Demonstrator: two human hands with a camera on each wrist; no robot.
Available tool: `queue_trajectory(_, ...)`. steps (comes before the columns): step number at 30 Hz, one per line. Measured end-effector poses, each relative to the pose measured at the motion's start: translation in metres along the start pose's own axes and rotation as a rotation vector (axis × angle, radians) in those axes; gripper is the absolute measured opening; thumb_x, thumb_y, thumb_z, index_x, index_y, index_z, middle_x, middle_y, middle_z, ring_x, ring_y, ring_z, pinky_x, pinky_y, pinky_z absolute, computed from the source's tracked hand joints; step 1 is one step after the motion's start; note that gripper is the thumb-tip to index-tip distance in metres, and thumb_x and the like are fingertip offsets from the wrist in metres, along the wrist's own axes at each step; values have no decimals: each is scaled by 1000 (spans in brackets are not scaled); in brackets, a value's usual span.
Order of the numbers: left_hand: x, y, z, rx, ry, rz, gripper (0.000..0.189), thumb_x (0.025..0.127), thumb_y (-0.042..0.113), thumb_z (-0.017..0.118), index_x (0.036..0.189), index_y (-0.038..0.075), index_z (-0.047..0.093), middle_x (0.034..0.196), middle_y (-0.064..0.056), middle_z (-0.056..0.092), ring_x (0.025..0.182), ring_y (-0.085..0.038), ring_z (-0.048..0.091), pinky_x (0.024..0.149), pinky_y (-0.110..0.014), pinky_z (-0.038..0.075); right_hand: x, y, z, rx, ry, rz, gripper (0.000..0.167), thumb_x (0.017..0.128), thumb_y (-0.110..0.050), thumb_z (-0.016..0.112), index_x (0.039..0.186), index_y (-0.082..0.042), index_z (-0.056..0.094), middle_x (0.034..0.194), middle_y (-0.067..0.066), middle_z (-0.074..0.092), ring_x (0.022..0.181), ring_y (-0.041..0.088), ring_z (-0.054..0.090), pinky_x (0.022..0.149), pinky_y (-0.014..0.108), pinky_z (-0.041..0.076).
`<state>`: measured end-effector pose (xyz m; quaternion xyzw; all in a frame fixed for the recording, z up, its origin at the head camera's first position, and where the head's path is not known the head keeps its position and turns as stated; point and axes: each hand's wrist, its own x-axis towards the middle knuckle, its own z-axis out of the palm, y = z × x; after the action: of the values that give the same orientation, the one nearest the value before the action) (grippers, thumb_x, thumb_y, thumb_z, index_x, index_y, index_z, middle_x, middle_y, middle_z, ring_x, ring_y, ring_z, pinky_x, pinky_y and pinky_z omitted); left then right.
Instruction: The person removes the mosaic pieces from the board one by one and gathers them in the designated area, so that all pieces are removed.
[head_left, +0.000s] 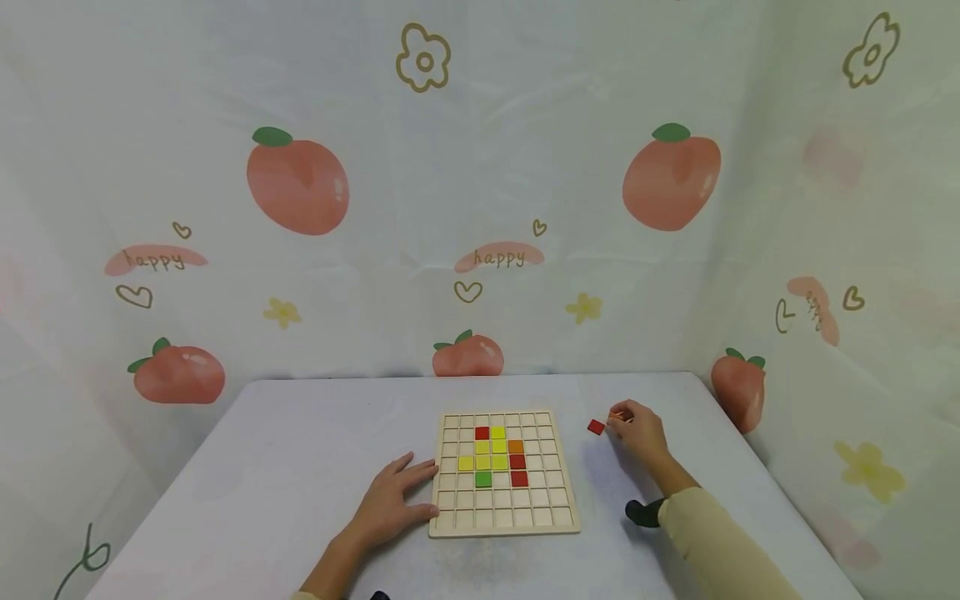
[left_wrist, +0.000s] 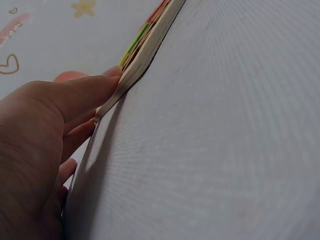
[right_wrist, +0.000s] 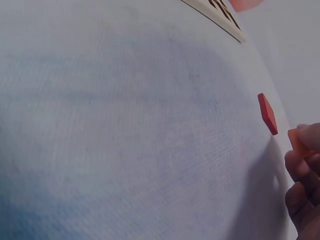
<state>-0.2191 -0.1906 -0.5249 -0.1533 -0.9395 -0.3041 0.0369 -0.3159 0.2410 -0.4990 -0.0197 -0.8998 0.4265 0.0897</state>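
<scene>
A square wooden grid board (head_left: pixel 504 523) lies on the table with several coloured square tiles in its cells: red, yellow, orange and green. My left hand (head_left: pixel 392 502) rests at the board's left edge, thumb and fingertips touching the rim with the fingers spread. Right of the board, my right hand (head_left: pixel 639 433) pinches an orange tile (right_wrist: pixel 299 144) between thumb and fingers. Just left of those fingertips a red tile (head_left: pixel 596 427) lies flat on the table, also seen as a red tile (right_wrist: pixel 267 114) in the right wrist view.
The white table (head_left: pixel 300 467) ends at a pale curtain (head_left: pixel 360 308) printed with fruit, flowers and hearts. A black wrist strap part (head_left: pixel 643 513) sticks out from the right sleeve (head_left: pixel 720 542), over the table.
</scene>
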Motion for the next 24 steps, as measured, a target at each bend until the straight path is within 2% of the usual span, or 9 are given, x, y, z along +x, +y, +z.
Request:
queue_trajectory(7,0,0,0,-5,-1,0,67,75,56,74,131,19,64,136,6,57,138,-35,34,106,-63,26,0,5,-2,-19,-5,53,19,90,-7,67,106,2,62,91,12,61,75,23,57,62,28,52)
queue_trajectory(17,-1,0,-1,-13,10,18,67,75,53,76,130,17,64,135,4,58,137,-37,36,106,-63,27,2,7,0,-39,-2,64,17,89,-7,68,102,2,65,88,11,62,79,25,55,62,28,49)
queue_trajectory(24,0,0,0,3,4,-5,68,75,55,75,131,19,64,137,5,57,137,-35,35,106,-63,27,2,9,1,-38,-21,57,16,89,-8,69,102,2,66,89,12,63,82,27,55,67,29,51)
